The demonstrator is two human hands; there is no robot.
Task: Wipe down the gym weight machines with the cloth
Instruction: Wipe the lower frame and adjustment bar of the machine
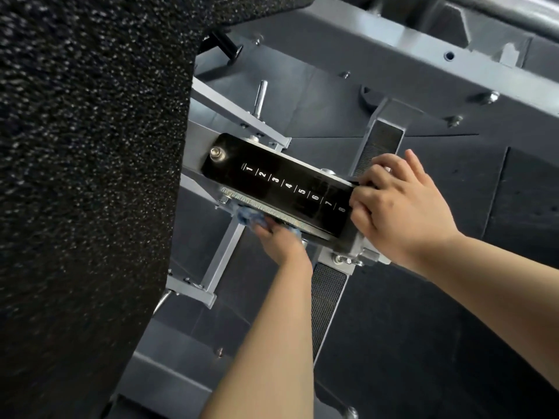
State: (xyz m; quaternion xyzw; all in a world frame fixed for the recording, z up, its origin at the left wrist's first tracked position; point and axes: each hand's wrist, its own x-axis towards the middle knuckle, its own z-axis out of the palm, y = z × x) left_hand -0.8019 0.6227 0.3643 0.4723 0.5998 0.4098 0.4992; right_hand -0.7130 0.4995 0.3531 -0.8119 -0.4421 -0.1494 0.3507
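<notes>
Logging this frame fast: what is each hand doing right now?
Left hand: holds the blue cloth against the numbered plate's lower edge.
Right hand: fingers curled round the plate's end by the 8.

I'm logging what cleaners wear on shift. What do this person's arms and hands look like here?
Both forearms are bare as far as the frame shows: no sleeves, no gloves. The left hand and right hand show no rings, and no watch or band is visible at either wrist. The fingernails look short and unpainted.
</notes>
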